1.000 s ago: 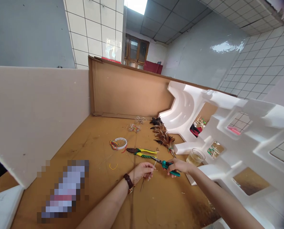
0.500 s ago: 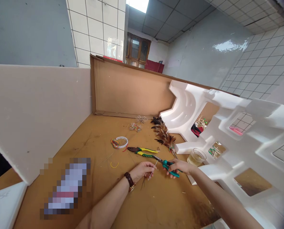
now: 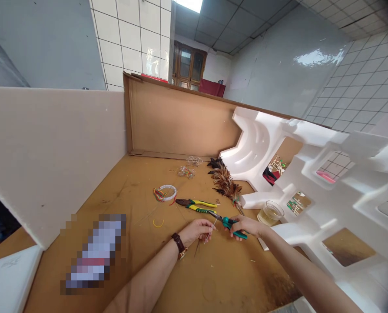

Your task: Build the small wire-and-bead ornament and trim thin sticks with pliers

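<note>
The right hand was closed round the teal handles of a pair of needle-nose pliers, whose thin nose pointed to nine o'clock at a short stick pinched upright in the left hand. That left hand was narrowed to a fingertip pinch, with a couple of darker slivers hanging below it; a brown wristwatch sat on its wrist. Across the last second the two hands had hardly shifted on the bench: the plier nose stayed at the stick and the grip looked the same, so the fine work at the stick's tip seemed to be in mid-course rather than finished.

Just past the hands at twelve o'clock lay yellow-and-green combination pliers, and beyond them a white ring with coloured wires. At one o'clock a brown feather bundle lay, and at two o'clock a glass of pale liquid stood against white polystyrene packing.
</note>
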Available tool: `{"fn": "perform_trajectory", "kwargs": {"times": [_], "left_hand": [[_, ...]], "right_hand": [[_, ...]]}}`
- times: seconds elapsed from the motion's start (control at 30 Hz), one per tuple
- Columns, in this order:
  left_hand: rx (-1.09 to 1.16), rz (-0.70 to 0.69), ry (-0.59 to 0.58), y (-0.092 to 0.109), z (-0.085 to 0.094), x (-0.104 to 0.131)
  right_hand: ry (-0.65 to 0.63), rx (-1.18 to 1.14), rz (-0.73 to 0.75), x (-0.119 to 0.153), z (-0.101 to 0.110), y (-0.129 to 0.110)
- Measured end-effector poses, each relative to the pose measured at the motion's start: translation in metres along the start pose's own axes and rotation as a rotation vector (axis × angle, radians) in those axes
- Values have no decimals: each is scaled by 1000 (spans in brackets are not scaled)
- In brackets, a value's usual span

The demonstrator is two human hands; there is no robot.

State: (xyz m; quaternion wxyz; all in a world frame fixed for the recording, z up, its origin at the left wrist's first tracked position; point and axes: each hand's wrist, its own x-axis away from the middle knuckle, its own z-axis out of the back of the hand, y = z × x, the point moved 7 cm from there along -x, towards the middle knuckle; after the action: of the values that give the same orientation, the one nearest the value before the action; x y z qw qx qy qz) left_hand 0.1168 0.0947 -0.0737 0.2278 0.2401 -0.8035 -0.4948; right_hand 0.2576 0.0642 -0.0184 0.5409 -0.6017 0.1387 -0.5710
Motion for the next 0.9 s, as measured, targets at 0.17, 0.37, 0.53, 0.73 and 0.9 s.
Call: {"fn": "perform_trajectory", "kwargs": {"times": [0.17, 0.37, 0.53, 0.73, 0.9], "left_hand": [[-10, 2, 2, 0, 0, 1], [-19, 4, -4, -1, 0, 1], [-34, 14, 2, 0, 0, 1], [-20, -11, -2, -1, 0, 0], [-15, -19, -7, -4, 2, -1]], "right_hand": [[-45, -13, -1, 1, -2, 3], [-45, -10, -9, 1, -2, 3], [-34, -9, -8, -1, -1, 5], [-16, 16, -10, -2, -1, 5], [10, 40, 19, -4, -5, 3]]}}
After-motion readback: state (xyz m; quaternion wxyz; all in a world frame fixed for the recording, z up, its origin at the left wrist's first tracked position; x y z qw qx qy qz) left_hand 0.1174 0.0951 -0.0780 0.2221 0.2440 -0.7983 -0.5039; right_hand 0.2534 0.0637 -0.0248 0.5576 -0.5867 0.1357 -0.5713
